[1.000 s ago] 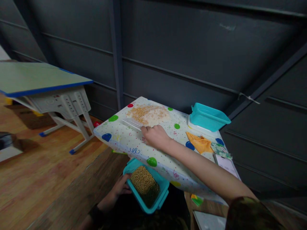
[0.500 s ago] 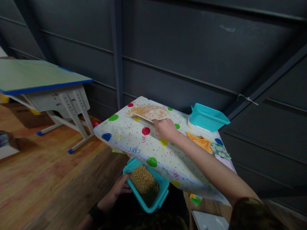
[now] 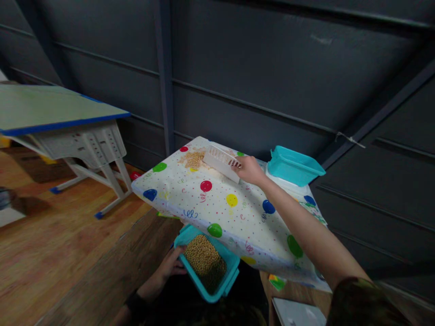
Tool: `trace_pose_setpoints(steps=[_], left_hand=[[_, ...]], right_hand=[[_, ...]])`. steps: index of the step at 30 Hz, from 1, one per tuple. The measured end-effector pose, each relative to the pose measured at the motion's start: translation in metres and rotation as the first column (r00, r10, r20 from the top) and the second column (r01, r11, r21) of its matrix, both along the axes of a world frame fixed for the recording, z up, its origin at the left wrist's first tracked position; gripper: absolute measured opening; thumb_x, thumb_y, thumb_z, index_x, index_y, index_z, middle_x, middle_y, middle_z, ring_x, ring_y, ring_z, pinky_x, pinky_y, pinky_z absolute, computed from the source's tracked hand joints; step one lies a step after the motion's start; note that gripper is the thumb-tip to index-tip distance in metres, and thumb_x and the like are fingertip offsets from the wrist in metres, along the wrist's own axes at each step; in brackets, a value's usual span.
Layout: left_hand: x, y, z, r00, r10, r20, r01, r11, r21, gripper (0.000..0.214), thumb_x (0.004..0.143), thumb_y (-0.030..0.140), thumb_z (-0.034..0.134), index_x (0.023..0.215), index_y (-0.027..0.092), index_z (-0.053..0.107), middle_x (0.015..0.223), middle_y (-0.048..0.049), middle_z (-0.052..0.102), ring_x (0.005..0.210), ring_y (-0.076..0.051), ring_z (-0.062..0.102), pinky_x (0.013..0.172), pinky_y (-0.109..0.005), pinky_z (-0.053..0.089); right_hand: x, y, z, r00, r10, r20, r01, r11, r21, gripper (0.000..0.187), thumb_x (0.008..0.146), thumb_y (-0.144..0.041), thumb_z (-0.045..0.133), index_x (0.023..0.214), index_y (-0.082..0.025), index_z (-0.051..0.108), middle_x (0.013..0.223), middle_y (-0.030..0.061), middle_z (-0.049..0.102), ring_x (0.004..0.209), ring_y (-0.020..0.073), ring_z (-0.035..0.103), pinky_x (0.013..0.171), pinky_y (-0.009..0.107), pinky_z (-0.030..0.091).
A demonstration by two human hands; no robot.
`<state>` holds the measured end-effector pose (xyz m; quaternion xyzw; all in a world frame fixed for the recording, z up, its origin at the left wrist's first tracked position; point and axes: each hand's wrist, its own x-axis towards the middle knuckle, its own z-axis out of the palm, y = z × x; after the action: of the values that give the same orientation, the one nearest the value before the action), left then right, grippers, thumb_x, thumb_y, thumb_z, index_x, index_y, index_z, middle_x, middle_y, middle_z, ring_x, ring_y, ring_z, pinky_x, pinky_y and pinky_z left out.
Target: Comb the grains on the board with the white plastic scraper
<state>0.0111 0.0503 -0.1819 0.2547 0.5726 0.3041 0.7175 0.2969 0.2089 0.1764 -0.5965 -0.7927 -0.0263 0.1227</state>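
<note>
My right hand (image 3: pixel 247 169) grips the near end of a white plastic panel (image 3: pixel 220 164) with a row of slots along its upper edge. The panel stands tilted on the tablecloth, beside a spread of soybeans (image 3: pixel 194 159) and pale crumbs. Below the table's front edge, my left hand (image 3: pixel 171 262) clasps the left rim of a teal plastic bin (image 3: pixel 231 262). Soybeans (image 3: pixel 204 256) fill much of this bin, with their near part in shadow. The left fingers are partly hidden by the rim.
A second teal bin (image 3: pixel 295 166) stands on a white base at the table's back right. The balloon-print tablecloth (image 3: pixel 217 206) hangs over the front edge. A green-topped desk (image 3: pixel 54 106) is at left, a dark panelled wall (image 3: pixel 244 59) behind. A flat grey object (image 3: pixel 299 312) lies lower right.
My right hand has moved right and slightly back. The panel has turned from nearly edge-on to showing its broad slotted face, now right of the soybeans. My left hand and its bin have stayed put.
</note>
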Motion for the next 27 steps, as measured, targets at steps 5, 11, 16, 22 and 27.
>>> trace_pose_setpoints(steps=[5, 11, 16, 22, 27], left_hand=[[0.001, -0.001, 0.002, 0.999, 0.027, -0.031, -0.026, 0.999, 0.032, 0.086, 0.057, 0.085, 0.080, 0.113, 0.022, 0.061, 0.098, -0.0099, 0.073, 0.084, -0.032, 0.073, 0.078, -0.046, 0.063], [0.001, -0.001, 0.015, 0.999, 0.025, -0.037, -0.025, 1.000, 0.002, 0.092, 0.054, 0.080, 0.080, 0.120, 0.020, 0.059, 0.097, -0.0097, 0.074, 0.085, -0.033, 0.074, 0.078, -0.047, 0.066], [0.000, -0.002, 0.038, 1.000, -0.021, -0.007, 0.021, 1.000, -0.016, 0.094, 0.050, 0.078, 0.086, 0.119, 0.019, 0.059, 0.091, -0.0086, 0.075, 0.085, -0.033, 0.076, 0.080, -0.046, 0.066], [0.001, -0.007, 0.043, 1.000, 0.008, 0.005, -0.009, 0.999, 0.052, 0.083, 0.061, 0.079, 0.084, 0.115, 0.020, 0.061, 0.107, -0.0145, 0.078, 0.084, -0.032, 0.078, 0.079, -0.046, 0.066], [0.000, -0.007, 0.039, 1.000, -0.002, 0.015, 0.002, 0.998, 0.060, 0.081, 0.063, 0.077, 0.083, 0.116, 0.020, 0.060, 0.102, -0.0126, 0.078, 0.085, -0.032, 0.076, 0.079, -0.046, 0.066]], right_hand=[[0.016, 0.009, 0.004, 0.996, -0.023, -0.086, 0.023, 1.000, 0.003, 0.014, 0.093, -0.017, 0.067, 0.085, -0.015, 0.079, 0.081, 0.0081, 0.078, 0.077, 0.0224, 0.071, 0.070, 0.029, 0.041], [0.037, 0.021, 0.000, 0.964, -0.027, -0.263, 0.016, 0.999, -0.045, 0.012, 0.088, -0.018, 0.068, 0.086, -0.014, 0.079, 0.072, 0.0023, 0.074, 0.073, 0.0220, 0.072, 0.069, 0.027, 0.048], [0.055, 0.030, -0.004, 0.923, -0.036, -0.383, 0.026, 0.999, -0.031, 0.011, 0.084, -0.024, 0.074, 0.088, -0.015, 0.079, 0.074, 0.0029, 0.074, 0.073, 0.0231, 0.073, 0.067, 0.029, 0.054], [0.069, 0.033, -0.007, 0.931, -0.053, -0.361, 0.064, 0.998, 0.016, 0.014, 0.083, -0.027, 0.076, 0.090, -0.016, 0.081, 0.078, 0.0031, 0.077, 0.076, 0.0234, 0.073, 0.068, 0.029, 0.053], [0.063, 0.018, -0.017, 0.975, -0.037, -0.217, 0.042, 0.999, 0.017, 0.019, 0.093, -0.025, 0.068, 0.097, -0.015, 0.085, 0.089, 0.0061, 0.083, 0.083, 0.0242, 0.075, 0.071, 0.028, 0.048]])
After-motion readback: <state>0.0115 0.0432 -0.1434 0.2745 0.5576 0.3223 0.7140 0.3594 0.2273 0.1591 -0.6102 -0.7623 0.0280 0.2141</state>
